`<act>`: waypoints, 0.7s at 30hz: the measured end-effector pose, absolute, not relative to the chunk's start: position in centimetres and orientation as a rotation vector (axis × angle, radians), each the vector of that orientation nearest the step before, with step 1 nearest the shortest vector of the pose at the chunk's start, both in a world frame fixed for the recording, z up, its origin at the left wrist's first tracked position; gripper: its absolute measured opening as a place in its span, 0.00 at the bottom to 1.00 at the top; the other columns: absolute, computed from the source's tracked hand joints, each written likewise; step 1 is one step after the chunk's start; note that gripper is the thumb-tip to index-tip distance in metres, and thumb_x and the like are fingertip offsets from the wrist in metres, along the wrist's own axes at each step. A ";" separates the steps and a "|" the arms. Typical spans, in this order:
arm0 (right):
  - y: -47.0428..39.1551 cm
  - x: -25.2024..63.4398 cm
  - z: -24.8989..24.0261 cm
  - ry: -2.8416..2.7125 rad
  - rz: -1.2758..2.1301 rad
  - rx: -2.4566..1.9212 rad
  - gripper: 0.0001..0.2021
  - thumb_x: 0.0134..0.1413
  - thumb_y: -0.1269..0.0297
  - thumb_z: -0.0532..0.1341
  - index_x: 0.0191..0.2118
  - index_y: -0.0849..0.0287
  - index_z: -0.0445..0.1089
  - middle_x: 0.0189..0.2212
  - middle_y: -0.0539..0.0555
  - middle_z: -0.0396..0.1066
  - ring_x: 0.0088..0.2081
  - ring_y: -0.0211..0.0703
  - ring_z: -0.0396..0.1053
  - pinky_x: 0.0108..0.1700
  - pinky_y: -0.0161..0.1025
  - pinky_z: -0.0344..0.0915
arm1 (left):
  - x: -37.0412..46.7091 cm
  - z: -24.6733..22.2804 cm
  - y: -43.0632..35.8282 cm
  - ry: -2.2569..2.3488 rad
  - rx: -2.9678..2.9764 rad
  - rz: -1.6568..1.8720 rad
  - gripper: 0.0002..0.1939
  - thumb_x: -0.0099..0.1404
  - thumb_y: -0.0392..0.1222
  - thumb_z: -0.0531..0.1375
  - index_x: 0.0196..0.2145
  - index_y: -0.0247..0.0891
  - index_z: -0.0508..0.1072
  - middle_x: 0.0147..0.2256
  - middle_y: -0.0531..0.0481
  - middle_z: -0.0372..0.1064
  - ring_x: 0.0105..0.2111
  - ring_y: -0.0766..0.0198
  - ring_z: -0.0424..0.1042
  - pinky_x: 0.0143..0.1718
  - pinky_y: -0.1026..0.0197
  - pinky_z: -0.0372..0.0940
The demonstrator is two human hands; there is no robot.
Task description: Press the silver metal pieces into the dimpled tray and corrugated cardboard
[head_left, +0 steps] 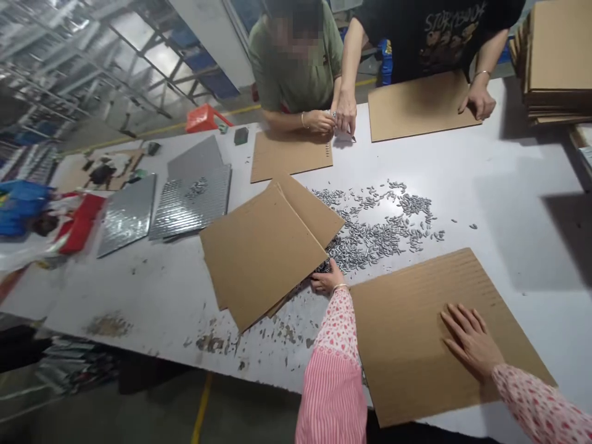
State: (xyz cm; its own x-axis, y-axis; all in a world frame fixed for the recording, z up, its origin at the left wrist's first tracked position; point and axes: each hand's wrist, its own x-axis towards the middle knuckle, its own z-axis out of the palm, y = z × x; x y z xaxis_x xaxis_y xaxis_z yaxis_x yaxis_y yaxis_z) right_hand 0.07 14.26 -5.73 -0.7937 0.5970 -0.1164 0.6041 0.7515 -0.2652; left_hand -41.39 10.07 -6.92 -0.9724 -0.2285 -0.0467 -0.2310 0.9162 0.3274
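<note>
My right hand lies flat with fingers spread on a brown cardboard sheet at the front right of the table. My left hand is at the near edge of a heap of small grey metal pieces, right beside the corner of a stack of cardboard sheets. Its fingers are curled and partly hidden, so I cannot make out what is between them. The cardboard stack lies askew and covers part of the heap's left side.
Two people stand across the white table; one person's hands are over a cardboard sheet, the other rests a hand on another sheet. Ridged silver panels lie left. A tall cardboard stack stands back right.
</note>
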 end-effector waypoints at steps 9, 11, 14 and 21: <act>13.3 1.4 -7.0 2.998 -0.362 0.986 0.34 0.50 0.50 0.55 0.63 0.47 0.49 0.62 0.52 0.50 0.62 0.57 0.48 0.61 0.59 0.42 | -37.2 -4.8 15.3 3.022 -0.125 0.641 0.38 0.55 0.64 0.52 0.55 0.34 0.56 0.49 0.29 0.52 0.50 0.39 0.55 0.44 0.42 0.55; 13.3 1.4 -7.0 3.027 -0.351 0.980 0.36 0.50 0.50 0.55 0.64 0.46 0.44 0.63 0.52 0.48 0.62 0.58 0.49 0.61 0.60 0.43 | -35.9 -4.3 16.7 2.990 0.061 0.680 0.35 0.54 0.62 0.55 0.55 0.40 0.59 0.51 0.33 0.52 0.51 0.42 0.55 0.46 0.44 0.54; 13.2 1.3 -7.0 3.042 -0.345 0.984 0.39 0.49 0.50 0.56 0.65 0.45 0.40 0.63 0.52 0.47 0.61 0.60 0.50 0.60 0.61 0.44 | -34.7 -3.8 18.4 2.877 0.451 0.684 0.30 0.57 0.58 0.56 0.55 0.46 0.61 0.54 0.36 0.50 0.52 0.45 0.53 0.49 0.44 0.51; 12.4 1.1 -7.0 3.024 -0.333 1.104 0.39 0.47 0.48 0.54 0.65 0.44 0.39 0.63 0.50 0.47 0.60 0.62 0.51 0.59 0.63 0.46 | -36.5 -3.2 20.1 2.447 0.869 0.806 0.19 0.59 0.51 0.56 0.49 0.50 0.68 0.51 0.41 0.56 0.51 0.50 0.55 0.51 0.49 0.53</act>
State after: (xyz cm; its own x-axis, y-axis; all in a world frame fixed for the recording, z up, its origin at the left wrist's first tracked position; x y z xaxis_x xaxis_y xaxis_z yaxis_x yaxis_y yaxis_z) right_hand 1.08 12.38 -7.01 -0.7633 0.6457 0.0186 0.6262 0.7468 -0.2240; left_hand -36.50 20.09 -3.24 -0.7164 0.6718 -0.1882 0.4286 0.6367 0.6410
